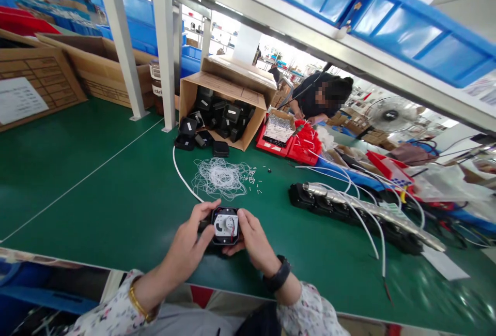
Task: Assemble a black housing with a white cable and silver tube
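Between my two hands is a small black box-shaped housing (226, 226), its open face turned up. A white plate with a round part and red wires shows inside it. My left hand (192, 233) grips its left side, thumb at the near left edge and fingers along the far left. My right hand (253, 238) holds the right side, thumb on top and fingers underneath. A white cable (183, 178) runs from behind the housing toward the carton. Just beyond my hands lie a tangle of thin clear tubing (220, 177) and several small metal pins (252, 174).
A tipped carton (251, 124) spills black housings (188, 126) onto the green table (127, 196). To the right lies a row of black units with a metal bar (372, 214) and white cables. Red bins (306, 142) stand behind, near another person (323, 93). A shelf with blue bins (422, 28) overhangs.
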{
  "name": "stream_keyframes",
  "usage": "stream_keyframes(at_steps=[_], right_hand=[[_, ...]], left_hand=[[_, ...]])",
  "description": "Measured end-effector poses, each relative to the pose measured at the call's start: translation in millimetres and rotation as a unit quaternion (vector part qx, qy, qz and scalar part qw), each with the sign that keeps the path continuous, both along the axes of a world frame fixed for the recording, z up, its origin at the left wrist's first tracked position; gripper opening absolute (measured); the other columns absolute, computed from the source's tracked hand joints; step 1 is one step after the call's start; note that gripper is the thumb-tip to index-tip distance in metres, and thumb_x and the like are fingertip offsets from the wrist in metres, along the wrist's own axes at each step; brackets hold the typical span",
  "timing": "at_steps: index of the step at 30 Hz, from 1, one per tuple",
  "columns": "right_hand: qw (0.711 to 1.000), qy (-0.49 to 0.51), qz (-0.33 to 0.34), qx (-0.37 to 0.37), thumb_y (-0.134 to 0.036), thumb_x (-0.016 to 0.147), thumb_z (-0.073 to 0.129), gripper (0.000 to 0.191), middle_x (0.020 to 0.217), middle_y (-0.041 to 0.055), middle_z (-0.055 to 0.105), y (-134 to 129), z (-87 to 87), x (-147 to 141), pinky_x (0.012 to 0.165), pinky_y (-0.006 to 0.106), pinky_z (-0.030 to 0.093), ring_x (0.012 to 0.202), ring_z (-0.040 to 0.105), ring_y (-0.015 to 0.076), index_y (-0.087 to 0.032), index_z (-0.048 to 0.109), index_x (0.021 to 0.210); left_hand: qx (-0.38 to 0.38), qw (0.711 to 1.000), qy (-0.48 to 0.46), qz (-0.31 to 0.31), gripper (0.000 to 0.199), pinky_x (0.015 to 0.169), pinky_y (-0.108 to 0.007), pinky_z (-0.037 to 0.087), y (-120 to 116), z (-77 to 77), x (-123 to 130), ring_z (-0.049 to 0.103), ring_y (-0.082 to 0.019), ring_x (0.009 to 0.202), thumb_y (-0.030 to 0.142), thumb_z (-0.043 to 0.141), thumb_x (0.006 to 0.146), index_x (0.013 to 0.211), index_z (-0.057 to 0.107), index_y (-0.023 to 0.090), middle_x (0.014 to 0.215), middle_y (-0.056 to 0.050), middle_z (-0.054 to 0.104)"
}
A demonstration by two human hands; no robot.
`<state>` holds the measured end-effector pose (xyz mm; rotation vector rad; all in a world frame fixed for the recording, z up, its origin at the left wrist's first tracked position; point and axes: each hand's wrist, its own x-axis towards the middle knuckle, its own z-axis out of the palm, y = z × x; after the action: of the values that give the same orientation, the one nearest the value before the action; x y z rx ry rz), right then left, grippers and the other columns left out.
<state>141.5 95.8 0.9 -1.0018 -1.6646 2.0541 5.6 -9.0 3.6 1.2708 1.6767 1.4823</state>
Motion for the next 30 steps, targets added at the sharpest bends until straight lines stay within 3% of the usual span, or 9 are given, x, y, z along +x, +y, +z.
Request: stream_keyframes(at_steps=[2,5,9,13,16,21,30], right_hand=[[0.999,0.024,-0.042,0.010,-0.071,0.082,0.041,0.055,0.065,0.0037,0.062,-8,-5.7,-4,0.036,0.025,0.048,0.044,0.061,0.0183,-0.018,0.045,0.097],[0.995,0.054,-0.084,0.017,-0.070,0.081,0.045,0.056,0.066,0.0029,0.061,-14,-6.0,-6,0.034,0.026,0.045,0.042,0.058,0.0174,-0.019,0.044,0.104],[0.991,0.109,-0.064,-0.033,-0.057,0.080,0.056,0.069,0.080,0.0039,0.063,-13,2.0,1,0.048,0.029,0.052,0.054,0.063,0.0167,-0.021,0.029,0.133],[0.986,0.138,-0.021,-0.090,-0.039,0.081,0.061,0.072,0.096,0.0052,0.061,-9,11.0,11,0.066,0.031,0.054,0.068,0.067,0.0166,-0.024,0.023,0.140],[0.982,0.148,0.013,-0.116,-0.026,0.076,0.065,0.078,0.107,0.0058,0.060,-6,16.1,15,0.072,0.031,0.054,0.074,0.067,0.0162,-0.026,0.022,0.141],[0.981,0.149,0.035,-0.118,-0.020,0.070,0.068,0.085,0.120,0.0069,0.056,-4,19.6,16,0.072,0.029,0.054,0.073,0.066,0.0140,-0.027,0.022,0.141],[0.984,0.139,0.022,-0.105,-0.015,0.065,0.071,0.090,0.114,0.0051,0.058,-7,18.2,11,0.069,0.027,0.052,0.068,0.064,0.0122,-0.027,0.022,0.141]], left_hand=[[-0.030,0.998,0.002,0.059,0.025,0.082,-0.036,0.049,7,12.4,0,0.063,-0.023,0.099,0.043,0.034,0.094,0.101,0.044,0.021,0.113,-0.009,0.064],[-0.063,0.993,0.016,0.099,0.020,0.069,-0.033,0.050,17,24.1,-1,0.067,-0.024,0.082,0.041,0.043,0.089,0.090,0.044,0.021,0.092,-0.006,0.071],[-0.058,0.995,0.010,0.077,0.035,0.083,-0.035,0.051,18,23.4,-4,0.064,-0.023,0.100,0.036,0.044,0.086,0.117,0.049,0.019,0.107,-0.008,0.068],[-0.057,0.998,0.009,0.031,0.048,0.101,-0.039,0.043,9,20.7,-3,0.056,-0.023,0.113,0.032,0.045,0.083,0.128,0.051,0.016,0.124,-0.006,0.059],[-0.080,0.996,0.027,0.020,0.059,0.106,-0.041,0.040,4,22.4,-2,0.054,-0.024,0.117,0.027,0.047,0.076,0.134,0.045,0.015,0.128,-0.005,0.056],[-0.070,0.997,0.043,0.015,0.070,0.106,-0.038,0.039,2,22.6,3,0.051,-0.022,0.119,0.025,0.047,0.071,0.140,0.036,0.012,0.133,-0.006,0.051],[-0.073,0.994,0.076,0.030,0.074,0.110,-0.039,0.034,2,23.3,10,0.047,-0.024,0.124,0.027,0.050,0.071,0.141,0.032,0.009,0.137,-0.011,0.047]])
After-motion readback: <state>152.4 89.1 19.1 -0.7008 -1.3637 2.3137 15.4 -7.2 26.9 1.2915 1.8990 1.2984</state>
